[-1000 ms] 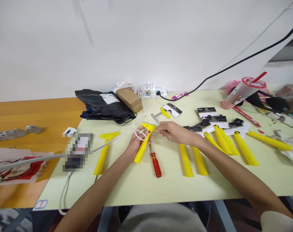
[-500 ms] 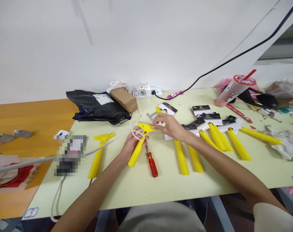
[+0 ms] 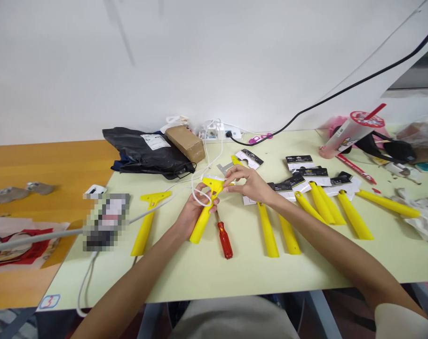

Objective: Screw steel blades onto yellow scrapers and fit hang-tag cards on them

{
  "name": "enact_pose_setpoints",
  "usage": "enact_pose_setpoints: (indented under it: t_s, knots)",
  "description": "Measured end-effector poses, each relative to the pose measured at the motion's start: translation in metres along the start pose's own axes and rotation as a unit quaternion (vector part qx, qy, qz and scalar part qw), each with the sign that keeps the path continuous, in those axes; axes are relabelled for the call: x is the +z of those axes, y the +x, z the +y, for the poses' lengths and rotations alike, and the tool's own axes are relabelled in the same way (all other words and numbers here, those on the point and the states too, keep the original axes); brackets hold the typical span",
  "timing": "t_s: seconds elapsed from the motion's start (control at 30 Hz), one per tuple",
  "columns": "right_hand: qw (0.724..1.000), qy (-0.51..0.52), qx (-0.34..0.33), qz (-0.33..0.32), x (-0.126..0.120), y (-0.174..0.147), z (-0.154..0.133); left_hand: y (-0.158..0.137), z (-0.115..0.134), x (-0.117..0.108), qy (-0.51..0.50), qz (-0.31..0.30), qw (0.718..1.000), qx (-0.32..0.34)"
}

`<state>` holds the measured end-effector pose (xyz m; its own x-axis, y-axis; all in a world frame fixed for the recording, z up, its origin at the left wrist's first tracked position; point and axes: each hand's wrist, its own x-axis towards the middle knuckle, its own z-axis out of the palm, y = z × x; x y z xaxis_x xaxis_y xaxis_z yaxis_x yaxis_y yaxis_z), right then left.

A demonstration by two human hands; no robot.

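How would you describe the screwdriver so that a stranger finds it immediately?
On the pale green table, find the left hand holding a yellow scraper. The screwdriver lies just right of it. Its handle is red, while the tools on both sides are yellow.

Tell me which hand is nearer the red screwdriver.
Left. The left hand grips a yellow scraper close beside the shaft end of the screwdriver. The right hand is farther off, at the scraper's head, beyond and to the right of the screwdriver.
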<state>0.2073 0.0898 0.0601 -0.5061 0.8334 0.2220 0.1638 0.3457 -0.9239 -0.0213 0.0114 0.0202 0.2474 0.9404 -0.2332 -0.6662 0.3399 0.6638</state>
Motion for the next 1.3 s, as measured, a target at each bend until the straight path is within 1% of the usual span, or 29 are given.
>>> enact_pose_setpoints:
  t_s: [0.07, 0.13, 0.27, 0.4, 0.53, 0.67, 0.8, 0.93, 1.03, 1.1, 1.17, 1.2, 1.23, 1.27, 1.3]
  knots:
    - [0.999, 0.028, 0.034, -0.008, -0.001, 0.001, 0.001, -0.001, 0.0, 0.0, -0.002, -0.001, 1.0, -0.003]
    - [0.997, 0.052, 0.047, -0.027, -0.004, 0.001, 0.0, -0.001, 0.0, 0.0, -0.003, -0.006, 1.0, -0.007]
    - [0.997, 0.04, 0.039, -0.056, -0.008, 0.0, -0.007, 0.0, 0.0, -0.001, -0.002, -0.018, 1.0, -0.008]
    - [0.998, 0.018, 0.031, -0.049, -0.009, -0.001, -0.012, 0.001, 0.001, 0.001, 0.007, -0.017, 1.0, 0.0]
    - [0.998, 0.015, 0.024, -0.051, -0.01, -0.002, -0.01, 0.0, 0.002, 0.004, 0.022, -0.022, 0.999, 0.009]
    - [0.998, 0.029, 0.038, -0.051, -0.017, -0.002, -0.008, -0.001, 0.0, 0.004, 0.03, -0.018, 0.999, 0.025]
    - [0.996, 0.018, 0.052, -0.064, -0.028, -0.002, -0.012, -0.002, -0.001, 0.002, 0.027, -0.015, 0.999, 0.021]
    - [0.994, -0.031, 0.04, -0.097, -0.031, -0.003, -0.014, -0.003, -0.002, 0.003, 0.032, -0.02, 0.999, 0.014]
    - [0.99, -0.094, -0.027, -0.105, -0.027, -0.004, -0.012, -0.003, -0.002, 0.004, 0.039, -0.015, 0.999, 0.017]
    - [0.981, -0.157, -0.078, -0.083, -0.024, -0.005, -0.016, -0.002, -0.002, 0.004, 0.044, -0.003, 0.999, 0.025]
    - [0.967, -0.23, -0.098, -0.05, -0.024, -0.007, -0.024, -0.001, -0.001, 0.004, 0.041, 0.012, 0.999, 0.032]
    - [0.959, -0.266, -0.09, -0.049, -0.027, -0.009, -0.029, -0.001, 0.0, 0.004, 0.038, 0.018, 0.999, 0.034]
    - [0.95, -0.296, -0.069, -0.068, -0.03, -0.01, -0.034, -0.001, 0.0, 0.003, 0.034, 0.023, 0.999, 0.035]
    - [0.941, -0.317, -0.038, -0.11, -0.034, -0.012, -0.038, 0.0, 0.001, 0.003, 0.03, 0.027, 0.999, 0.035]
    - [0.929, -0.33, 0.001, -0.167, -0.038, -0.014, -0.04, 0.0, 0.001, 0.003, 0.027, 0.029, 0.999, 0.034]
